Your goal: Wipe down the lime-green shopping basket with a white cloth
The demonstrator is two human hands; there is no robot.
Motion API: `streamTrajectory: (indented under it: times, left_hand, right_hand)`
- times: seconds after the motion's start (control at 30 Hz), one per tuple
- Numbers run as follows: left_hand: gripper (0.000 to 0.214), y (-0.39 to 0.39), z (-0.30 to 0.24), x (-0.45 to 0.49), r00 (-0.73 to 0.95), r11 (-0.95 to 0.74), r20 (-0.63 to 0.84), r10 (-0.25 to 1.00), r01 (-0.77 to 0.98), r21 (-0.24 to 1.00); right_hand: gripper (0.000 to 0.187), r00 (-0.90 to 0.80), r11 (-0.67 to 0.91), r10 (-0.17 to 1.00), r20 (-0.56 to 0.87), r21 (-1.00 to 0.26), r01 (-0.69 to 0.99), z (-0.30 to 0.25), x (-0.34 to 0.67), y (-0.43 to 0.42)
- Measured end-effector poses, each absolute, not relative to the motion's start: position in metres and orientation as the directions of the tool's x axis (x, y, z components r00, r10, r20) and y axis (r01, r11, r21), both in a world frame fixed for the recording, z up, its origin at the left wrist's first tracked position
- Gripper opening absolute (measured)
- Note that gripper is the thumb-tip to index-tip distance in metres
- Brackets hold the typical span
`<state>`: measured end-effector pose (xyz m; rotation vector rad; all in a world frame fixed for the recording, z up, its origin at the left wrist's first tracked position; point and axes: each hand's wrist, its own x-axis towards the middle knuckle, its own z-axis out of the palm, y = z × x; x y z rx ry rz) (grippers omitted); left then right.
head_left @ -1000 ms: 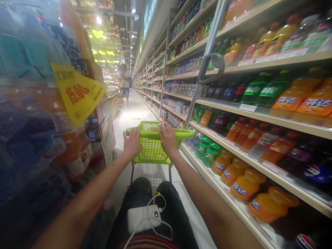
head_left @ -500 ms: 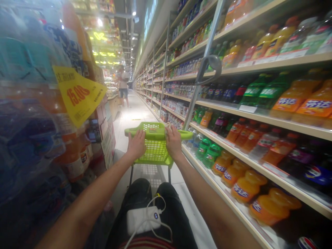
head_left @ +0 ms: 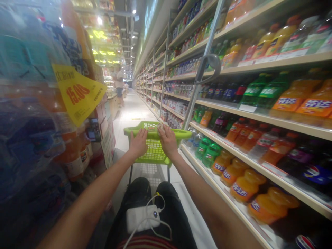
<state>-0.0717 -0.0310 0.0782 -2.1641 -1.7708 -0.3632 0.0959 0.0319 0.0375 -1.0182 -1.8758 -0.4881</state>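
Note:
A lime-green shopping cart (head_left: 153, 155) with a mesh basket stands in front of my knees. My left hand (head_left: 138, 142) grips the left part of its handle, fingers laid over the top. Right of centre, my right hand (head_left: 168, 140) is bent over the same handle. A small crumpled whitish thing (head_left: 161, 125), perhaps tissue or cloth, shows at its fingertips. The palms hide parts of the handle. Below, a white power bank (head_left: 143, 218) with white cables lies on my lap, touched by neither hand.
Shelves of soda bottles (head_left: 241, 186) line the right side, with a grey metal loop (head_left: 209, 68) sticking out from an upright. Stacked wrapped bottles (head_left: 31, 138) and a yellow price sign (head_left: 79, 95) crowd the left. Further along the aisle (head_left: 129, 116), a person (head_left: 119, 84) stands at left.
My right hand has slid left along the handle, closer to my left hand. My left hand stays on the handle. The distant person has shifted slightly left.

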Motion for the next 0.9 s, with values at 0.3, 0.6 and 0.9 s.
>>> streamTrajectory:
  times: [0.3,0.6,0.9]
  left_hand:
    - [0.071,-0.033,0.078,-0.060,0.184,-0.171,0.428,0.885,0.983,-0.069]
    - [0.067,-0.032,0.078,-0.069,0.230,-0.208,0.439,0.868,0.973,-0.099]
    - [0.076,-0.031,0.070,-0.056,0.182,-0.159,0.444,0.877,0.983,-0.089]
  right_hand:
    - [0.045,-0.192,0.621,0.398,0.897,-0.109,0.777,0.035,0.083,0.026]
    - [0.045,-0.124,0.528,0.456,0.881,-0.156,0.835,0.030,0.128,0.037]
    - [0.052,-0.104,0.561,0.411,0.906,-0.161,0.812,0.026,0.109,0.031]
